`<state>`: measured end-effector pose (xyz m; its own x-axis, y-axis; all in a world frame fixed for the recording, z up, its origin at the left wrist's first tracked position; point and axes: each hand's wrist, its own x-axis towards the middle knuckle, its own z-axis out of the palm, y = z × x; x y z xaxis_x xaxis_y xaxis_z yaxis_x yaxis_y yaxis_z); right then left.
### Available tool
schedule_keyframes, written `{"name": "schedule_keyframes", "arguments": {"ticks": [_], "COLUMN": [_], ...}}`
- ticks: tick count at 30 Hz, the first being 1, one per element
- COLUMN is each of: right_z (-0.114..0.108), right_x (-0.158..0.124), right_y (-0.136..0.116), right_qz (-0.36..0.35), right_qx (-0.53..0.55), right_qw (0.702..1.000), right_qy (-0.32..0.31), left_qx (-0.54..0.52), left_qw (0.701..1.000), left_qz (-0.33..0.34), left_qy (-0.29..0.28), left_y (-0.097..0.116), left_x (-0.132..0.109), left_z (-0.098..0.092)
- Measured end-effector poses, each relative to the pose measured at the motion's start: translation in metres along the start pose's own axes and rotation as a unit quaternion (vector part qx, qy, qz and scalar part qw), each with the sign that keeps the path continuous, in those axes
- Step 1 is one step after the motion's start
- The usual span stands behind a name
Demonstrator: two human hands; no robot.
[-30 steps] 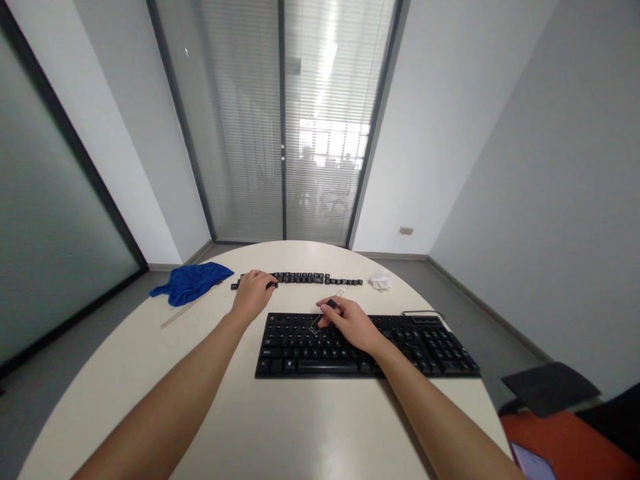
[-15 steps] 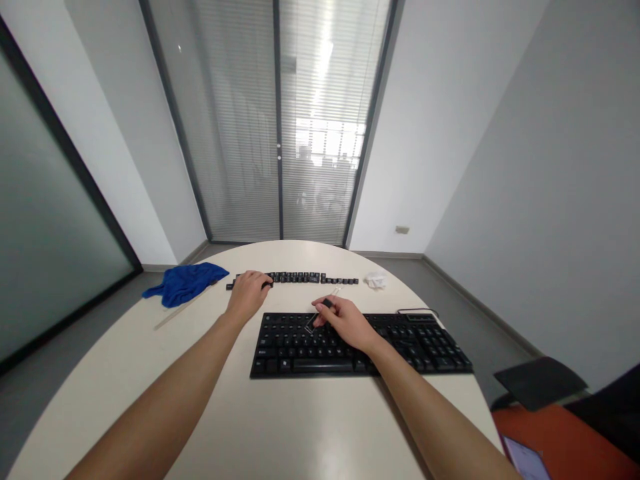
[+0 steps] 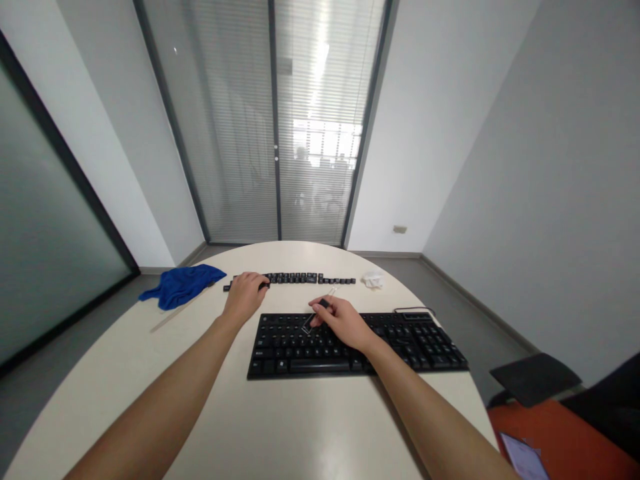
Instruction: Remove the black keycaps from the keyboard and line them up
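Observation:
My right hand (image 3: 345, 321) is closed around a keycap puller (image 3: 325, 303) with a black middle and thin wire ends. It hovers over the upper middle of a black keyboard (image 3: 320, 366), the lower wire end close to the keys; I cannot tell whether they touch. Farther back, my left hand (image 3: 244, 293) rests on the table with curled fingers. Its fingertips pinch a black keycap (image 3: 264, 286) at the left part of a row of loose keycaps (image 3: 295, 278). The hand covers some of that row.
A blue cloth (image 3: 185, 285) lies at the left on a thin pale stick (image 3: 173, 317). Crumpled white tissue (image 3: 373, 280) sits right of the keycaps. The round white table (image 3: 280, 427) has an orange chair (image 3: 565, 427) with a phone (image 3: 524, 457) at its right.
The whole view has shifted slightly to the left. Both hands keep nearly the same pose and place, the right still holding the keycap puller over the keyboard.

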<state>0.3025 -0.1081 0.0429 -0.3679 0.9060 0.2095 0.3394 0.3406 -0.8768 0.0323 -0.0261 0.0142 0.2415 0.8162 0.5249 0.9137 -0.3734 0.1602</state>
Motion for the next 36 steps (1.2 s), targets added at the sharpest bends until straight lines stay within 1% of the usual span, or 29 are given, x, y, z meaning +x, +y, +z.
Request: {"name": "schedule_keyframes", "arguments": {"ticks": [3, 5, 7, 9, 10, 12, 15, 17, 19, 21, 24, 28, 33, 36], "right_z": [-0.001, -0.001, -0.001, -0.003, -0.004, -0.008, -0.017, -0.024, -0.029, -0.032, -0.033, -0.031, -0.025, -0.018], "right_x": [0.0, 0.001, 0.001, 0.001, 0.001, 0.0, -0.002, -0.004, -0.005, -0.006, -0.008, -0.009, -0.009, -0.009], "right_y": [0.0, 0.0, 0.001, 0.001, 0.002, 0.002, 0.001, 0.001, 0.0, -0.001, -0.004, -0.009, -0.013, -0.015], "right_qz": [0.0, 0.001, 0.003, 0.004, 0.004, 0.001, -0.011, -0.025, -0.034, -0.033, -0.036, -0.046, -0.054, -0.065], "right_qx": [-0.006, -0.008, -0.006, -0.005, -0.007, -0.017, -0.052, -0.083, -0.105, -0.112, -0.121, -0.112, -0.094, -0.107], "right_qw": [1.0, 1.0, 1.0, 1.0, 1.0, 1.0, 0.999, 0.996, 0.994, 0.993, 0.992, 0.992, 0.993, 0.99], "right_qy": [-0.001, -0.001, -0.003, -0.008, -0.01, -0.011, 0.004, 0.017, 0.019, 0.013, -0.012, -0.03, -0.048, -0.058], "left_qx": [-0.014, -0.034, -0.065, -0.107, -0.131, -0.185, -0.247, -0.27, -0.262, -0.239, -0.221, -0.23, -0.209, -0.203], "left_qw": [1.0, 0.999, 0.998, 0.994, 0.991, 0.982, 0.964, 0.953, 0.947, 0.944, 0.942, 0.936, 0.93, 0.933], "left_qz": [-0.005, -0.006, 0.006, 0.023, 0.025, 0.004, -0.016, 0.004, 0.051, 0.096, 0.122, 0.126, 0.103, 0.114], "left_qy": [0.01, 0.019, 0.023, 0.012, 0.002, -0.03, -0.097, -0.139, -0.18, -0.206, -0.22, -0.234, -0.283, -0.274], "left_y": [0.005, 0.013, 0.024, 0.039, 0.049, 0.069, 0.097, 0.11, 0.117, 0.119, 0.116, 0.109, 0.094, 0.092], "left_x": [-0.001, -0.003, -0.004, -0.006, -0.008, -0.014, -0.028, -0.04, -0.049, -0.055, -0.056, -0.051, -0.047, -0.048], "left_z": [-0.002, -0.006, -0.012, -0.019, -0.022, -0.028, -0.035, -0.038, -0.04, -0.042, -0.044, -0.045, -0.048, -0.053]}}
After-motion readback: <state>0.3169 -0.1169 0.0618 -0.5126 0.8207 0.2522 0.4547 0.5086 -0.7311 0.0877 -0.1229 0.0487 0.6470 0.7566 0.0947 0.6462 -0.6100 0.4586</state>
